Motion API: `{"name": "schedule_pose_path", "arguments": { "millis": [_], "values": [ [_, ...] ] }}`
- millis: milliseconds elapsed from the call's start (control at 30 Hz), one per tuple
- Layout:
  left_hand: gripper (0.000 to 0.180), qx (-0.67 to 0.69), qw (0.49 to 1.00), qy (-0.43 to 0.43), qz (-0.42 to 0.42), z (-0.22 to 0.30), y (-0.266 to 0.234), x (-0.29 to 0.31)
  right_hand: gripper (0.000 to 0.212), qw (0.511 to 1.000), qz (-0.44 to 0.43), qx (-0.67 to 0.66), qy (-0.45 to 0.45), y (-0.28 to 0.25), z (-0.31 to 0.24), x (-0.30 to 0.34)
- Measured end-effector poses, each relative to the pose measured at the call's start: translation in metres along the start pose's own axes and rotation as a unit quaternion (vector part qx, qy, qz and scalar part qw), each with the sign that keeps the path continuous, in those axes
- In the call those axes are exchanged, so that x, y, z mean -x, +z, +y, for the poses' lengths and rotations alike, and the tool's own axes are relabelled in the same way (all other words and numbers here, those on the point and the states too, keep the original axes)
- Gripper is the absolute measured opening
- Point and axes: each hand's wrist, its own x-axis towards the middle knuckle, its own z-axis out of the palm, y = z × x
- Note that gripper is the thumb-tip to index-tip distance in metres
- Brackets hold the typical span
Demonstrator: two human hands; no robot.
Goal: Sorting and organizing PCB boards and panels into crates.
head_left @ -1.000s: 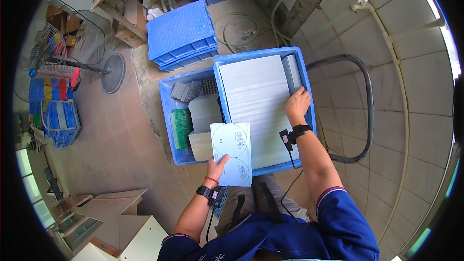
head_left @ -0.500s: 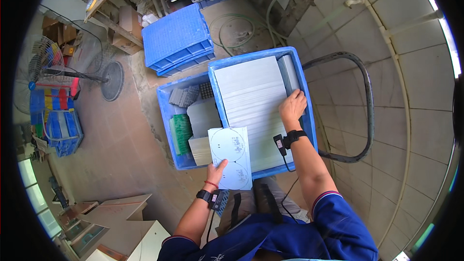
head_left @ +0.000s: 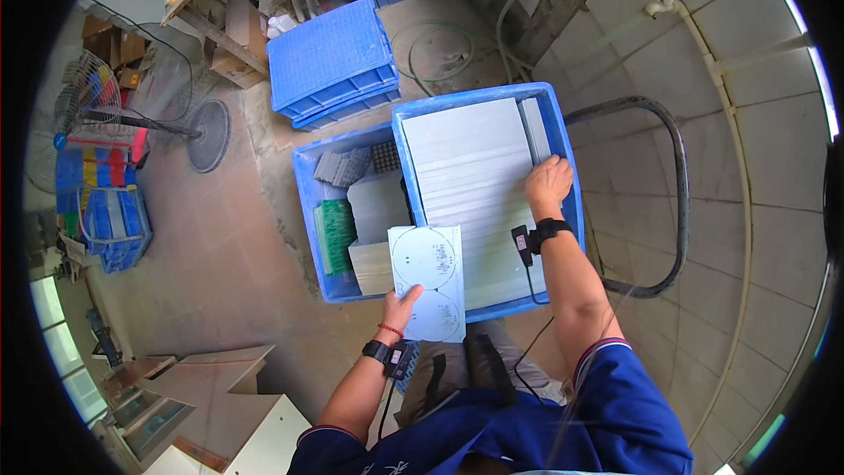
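My left hand (head_left: pixel 403 310) is closed on the edge of a white printed sheet (head_left: pixel 427 251) with two large circles and small dark markings; its thumb lies on top. Whether it is one sheet or a thin stack I cannot tell. My right hand (head_left: pixel 549 181) rests with curled fingers at the right side of a blue crate (head_left: pixel 561 123), by a narrow row of grey-white panels (head_left: pixel 534 130). Its fingertips are hidden, so what they grip does not show. A wide row of pale sheets (head_left: pixel 470 176) fills most of that crate.
A lower blue crate (head_left: pixel 308 211) at left holds a green bundle (head_left: pixel 336 237), grey ridged pieces (head_left: pixel 341 167) and pale blocks. Farther off stand stacked blue crates (head_left: pixel 334 57) and a fan base (head_left: pixel 209 136). A black bent tube (head_left: pixel 681 193) curves out by the tiled wall (head_left: pixel 760 158).
The whole view has shifted slightly, so things appear a little farther right and higher. Both hands keep nearly the same places against the crate, the left still holding the printed sheet.
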Motion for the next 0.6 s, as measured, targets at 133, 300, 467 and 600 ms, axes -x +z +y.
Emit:
{"name": "schedule_pose_path", "arguments": {
  "millis": [133, 300, 467, 600],
  "values": [
    [0.039, -0.019, 1.000, 0.019, -0.003, 0.002, 0.001, -0.002, 0.014, 0.999, -0.009, -0.011, -0.048, 0.009, 0.010, -0.011],
    [0.039, -0.012, 1.000, 0.021, -0.004, 0.000, 0.001, -0.003, 0.024, 0.977, -0.196, -0.074, -0.041, -0.006, 0.011, -0.036],
    [0.040, -0.019, 0.999, 0.036, 0.000, 0.004, -0.001, 0.000, 0.032, 0.962, -0.257, -0.064, -0.072, -0.007, 0.012, -0.050],
    [0.042, -0.026, 0.999, 0.039, -0.003, 0.007, 0.000, 0.001, 0.036, 0.962, -0.253, -0.049, -0.094, -0.010, 0.015, -0.050]
  ]
}}
